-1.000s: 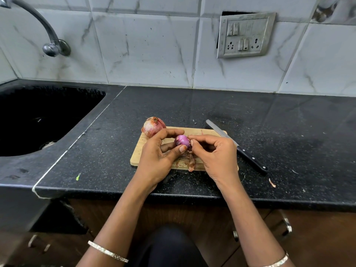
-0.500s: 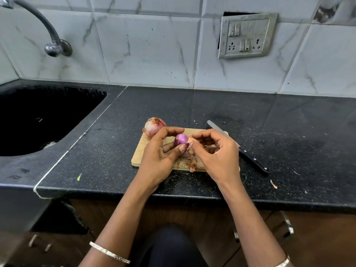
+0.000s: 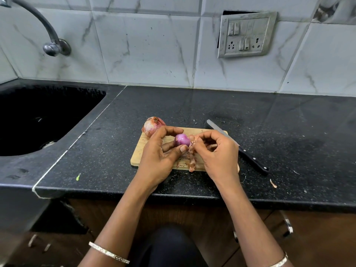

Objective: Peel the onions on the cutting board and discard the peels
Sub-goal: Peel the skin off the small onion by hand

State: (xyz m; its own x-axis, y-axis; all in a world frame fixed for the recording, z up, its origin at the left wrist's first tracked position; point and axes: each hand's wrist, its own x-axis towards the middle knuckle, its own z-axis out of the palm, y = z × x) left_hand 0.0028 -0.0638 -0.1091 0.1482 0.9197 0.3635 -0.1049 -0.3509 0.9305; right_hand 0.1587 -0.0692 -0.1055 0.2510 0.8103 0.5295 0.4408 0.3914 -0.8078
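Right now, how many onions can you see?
2. The purple onion is held in the left hand over the cutting board, while the right hand pinches its peel; the unpeeled onion sits at the board's far left corner. The hands may hide more.

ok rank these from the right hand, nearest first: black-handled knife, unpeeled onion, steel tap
1. Black-handled kitchen knife, just right of the right hand.
2. Unpeeled reddish onion, far left corner of the wooden cutting board.
3. Curved steel tap, far left at the back.
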